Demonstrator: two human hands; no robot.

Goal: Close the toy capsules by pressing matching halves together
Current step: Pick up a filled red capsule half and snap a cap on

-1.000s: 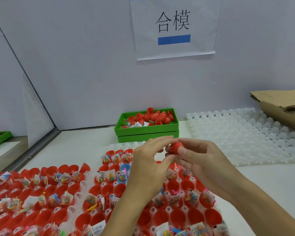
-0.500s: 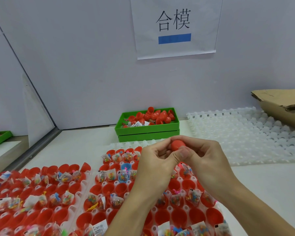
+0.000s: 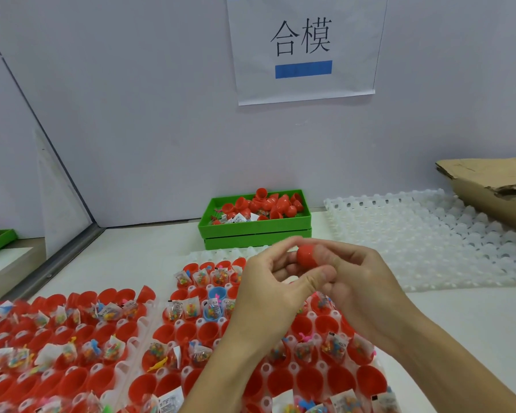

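Red capsule (image 3: 308,255) pinched between curled fingers of left hand (image 3: 268,289) and right hand (image 3: 361,286), above trays of open red halves (image 3: 173,332), green bin (image 3: 255,225) behind

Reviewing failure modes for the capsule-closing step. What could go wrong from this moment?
1. Both hands cover most of the red capsule, so its seam is hidden; the halves may be misaligned.
2. It is held above the open filled halves in the tray; a slip could knock toy packets loose.

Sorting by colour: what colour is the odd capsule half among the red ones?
Blue, seen in the head view.
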